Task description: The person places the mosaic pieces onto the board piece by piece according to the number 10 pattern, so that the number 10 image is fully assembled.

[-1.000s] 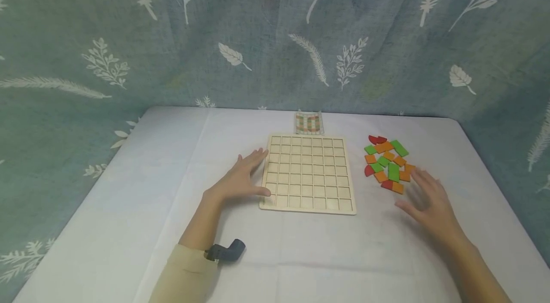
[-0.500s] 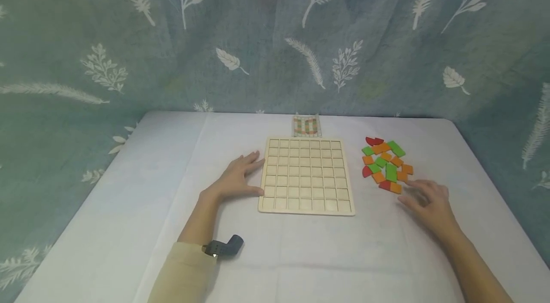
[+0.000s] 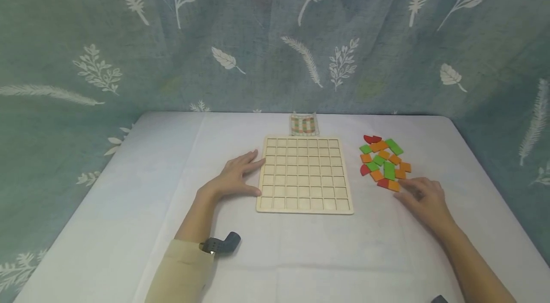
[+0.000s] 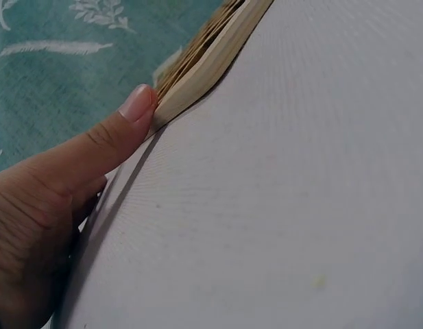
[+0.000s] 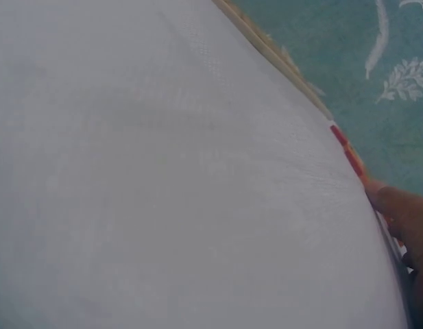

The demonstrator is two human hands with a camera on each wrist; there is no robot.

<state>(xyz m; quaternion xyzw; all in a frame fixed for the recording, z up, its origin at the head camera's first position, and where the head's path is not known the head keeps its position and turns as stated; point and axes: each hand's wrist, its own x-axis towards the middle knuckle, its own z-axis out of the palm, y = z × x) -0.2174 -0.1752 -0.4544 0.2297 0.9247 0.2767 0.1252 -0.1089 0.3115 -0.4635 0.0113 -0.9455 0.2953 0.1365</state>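
Observation:
A pale wooden grid board (image 3: 304, 175) lies flat on the white table. My left hand (image 3: 234, 176) rests along its left side, thumb and fingers spread. In the left wrist view the thumb (image 4: 105, 140) touches the board's corner (image 4: 190, 89). On the right lies a loose group of flat orange, green and red pieces. My right hand (image 3: 425, 203) is at the group's near right edge, fingers loosely bent. Its thumb and forefinger tips are right beside an orange square (image 3: 393, 186), which adjoins a red rounded piece (image 3: 383, 183). The right wrist view shows the thumb (image 5: 389, 199) close to the pieces.
A small card with a checked orange and green pattern (image 3: 303, 125) lies just behind the board. Other pieces include a green rectangle (image 3: 389, 170) and an orange rectangle (image 3: 379, 146). A leaf-patterned cloth (image 3: 258, 55) hangs behind the table.
My right hand has lowered to the near edge of the pieces, its thumb and fingers drawing closer together. My left hand stays at the board's left side. The head view has shifted slightly.

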